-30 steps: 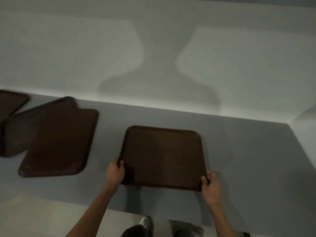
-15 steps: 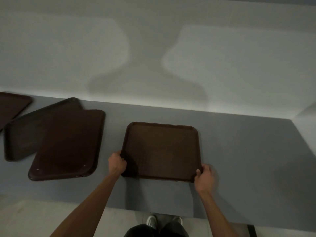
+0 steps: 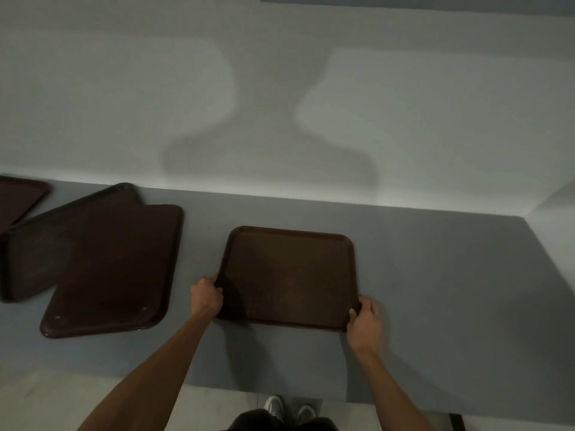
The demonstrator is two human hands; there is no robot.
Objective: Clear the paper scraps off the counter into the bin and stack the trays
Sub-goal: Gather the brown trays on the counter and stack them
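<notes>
A dark brown tray (image 3: 289, 275) lies right side up on the grey counter (image 3: 435, 290) in front of me. My left hand (image 3: 205, 297) grips its near left corner and my right hand (image 3: 364, 318) grips its near right corner. To the left an upside-down brown tray (image 3: 115, 269) lies partly over another brown tray (image 3: 37, 253). A third brown tray (image 3: 18, 197) is cut off by the left edge. No paper scraps or bin are in view.
A pale wall (image 3: 280, 104) runs along the back of the counter and turns a corner at the far right (image 3: 553, 213). The counter's front edge (image 3: 280, 390) is just before my shoes (image 3: 286, 412). Bare counter lies right of the held tray.
Both hands stay on the tray's near corners. The tray has shifted slightly left and away from me, and the view has panned so the left trays sit further right.
</notes>
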